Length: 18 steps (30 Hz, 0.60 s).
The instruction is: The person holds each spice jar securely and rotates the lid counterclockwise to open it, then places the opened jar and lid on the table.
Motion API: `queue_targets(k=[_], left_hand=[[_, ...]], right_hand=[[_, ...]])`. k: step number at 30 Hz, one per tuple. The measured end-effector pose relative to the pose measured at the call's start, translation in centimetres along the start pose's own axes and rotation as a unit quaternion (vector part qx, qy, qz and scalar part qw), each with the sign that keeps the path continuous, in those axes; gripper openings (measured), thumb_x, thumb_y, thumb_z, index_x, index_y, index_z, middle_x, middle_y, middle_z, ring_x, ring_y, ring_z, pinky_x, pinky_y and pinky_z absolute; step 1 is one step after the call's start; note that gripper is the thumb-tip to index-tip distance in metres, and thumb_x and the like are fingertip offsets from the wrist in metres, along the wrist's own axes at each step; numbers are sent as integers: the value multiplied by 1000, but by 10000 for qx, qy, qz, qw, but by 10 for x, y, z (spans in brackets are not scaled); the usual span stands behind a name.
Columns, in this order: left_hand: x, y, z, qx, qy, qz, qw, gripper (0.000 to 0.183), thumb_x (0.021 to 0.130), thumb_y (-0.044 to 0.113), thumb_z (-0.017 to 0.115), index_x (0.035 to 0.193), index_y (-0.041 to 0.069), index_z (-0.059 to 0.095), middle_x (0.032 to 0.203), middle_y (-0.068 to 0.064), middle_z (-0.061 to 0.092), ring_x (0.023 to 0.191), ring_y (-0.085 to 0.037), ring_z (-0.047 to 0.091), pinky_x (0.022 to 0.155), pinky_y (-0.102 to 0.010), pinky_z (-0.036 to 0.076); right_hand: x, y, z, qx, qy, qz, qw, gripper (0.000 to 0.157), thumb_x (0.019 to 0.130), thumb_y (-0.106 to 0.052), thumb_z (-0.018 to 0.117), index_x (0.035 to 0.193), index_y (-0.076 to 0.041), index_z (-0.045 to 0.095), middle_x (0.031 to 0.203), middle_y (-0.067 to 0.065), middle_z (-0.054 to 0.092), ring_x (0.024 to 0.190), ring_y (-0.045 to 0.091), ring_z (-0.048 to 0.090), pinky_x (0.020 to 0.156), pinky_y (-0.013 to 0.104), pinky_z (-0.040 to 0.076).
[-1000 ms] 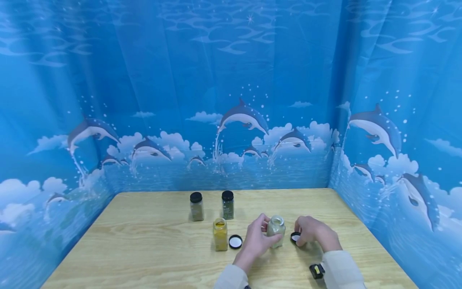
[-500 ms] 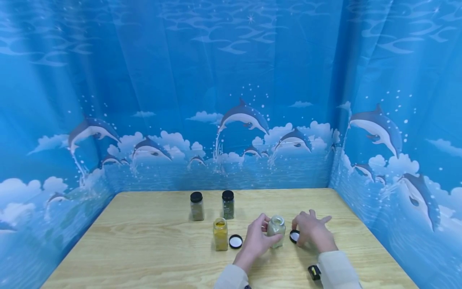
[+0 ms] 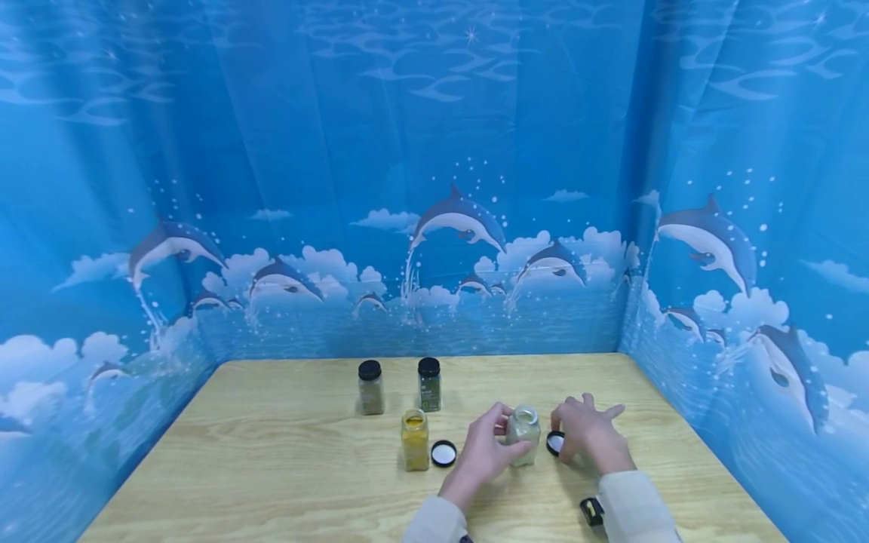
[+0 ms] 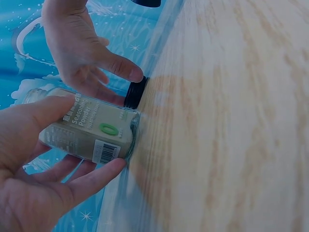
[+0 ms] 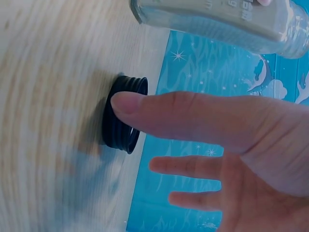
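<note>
My left hand (image 3: 483, 452) holds an uncapped glass jar of pale seasoning powder (image 3: 523, 439), thumb on one side and fingers on the other. In the left wrist view the jar's label (image 4: 84, 113) reads "Seasoning Powder", and its base is at the tabletop. Just right of the jar, my right hand (image 3: 592, 436) pinches the rim of a black screw lid (image 3: 555, 443) that lies on the table, white inside facing up. The right wrist view has the thumb against the lid's (image 5: 116, 129) ridged side, while two other fingers stretch out away from it.
Left of my hands stands an uncapped jar of yellow powder (image 3: 415, 446), its black lid (image 3: 444, 454) lying beside it. Farther back are two capped jars, one brownish (image 3: 370, 394) and one dark green (image 3: 429, 391). A blue dolphin curtain (image 3: 434, 317) borders the wooden table (image 3: 305, 475).
My right hand's outer fingers have spread out and up while it keeps to the lid. The lid has shifted only slightly. My left hand has nudged the jar a little to the right.
</note>
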State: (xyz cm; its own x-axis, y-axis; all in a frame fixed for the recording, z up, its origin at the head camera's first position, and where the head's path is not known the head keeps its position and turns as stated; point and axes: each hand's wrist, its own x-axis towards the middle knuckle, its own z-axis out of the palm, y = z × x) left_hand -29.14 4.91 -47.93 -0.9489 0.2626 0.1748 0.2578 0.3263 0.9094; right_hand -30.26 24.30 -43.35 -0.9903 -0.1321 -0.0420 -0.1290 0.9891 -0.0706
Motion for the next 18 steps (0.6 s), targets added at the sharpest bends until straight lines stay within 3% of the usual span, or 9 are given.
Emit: queue_targets(k=[6, 18], left_hand=[[0, 0, 0, -48, -181, 39, 9998, 43, 77, 26, 78, 116, 29, 60, 107, 4, 63, 100, -14, 63, 87, -31, 55], [-1, 1, 0, 92, -250, 48, 9996, 49, 77, 26, 78, 121, 27, 57, 110, 3, 62, 103, -16, 62, 89, -34, 55]], right_hand=[[0, 1, -1, -37, -74, 9, 10000, 36, 54, -17, 86, 84, -22, 66, 104, 8, 61, 119, 48, 40, 80, 92, 6], [-1, 4, 1, -47, -162, 71, 9998, 37, 53, -16, 83, 85, -17, 64, 96, 6, 61, 106, 40, 47, 80, 92, 9]])
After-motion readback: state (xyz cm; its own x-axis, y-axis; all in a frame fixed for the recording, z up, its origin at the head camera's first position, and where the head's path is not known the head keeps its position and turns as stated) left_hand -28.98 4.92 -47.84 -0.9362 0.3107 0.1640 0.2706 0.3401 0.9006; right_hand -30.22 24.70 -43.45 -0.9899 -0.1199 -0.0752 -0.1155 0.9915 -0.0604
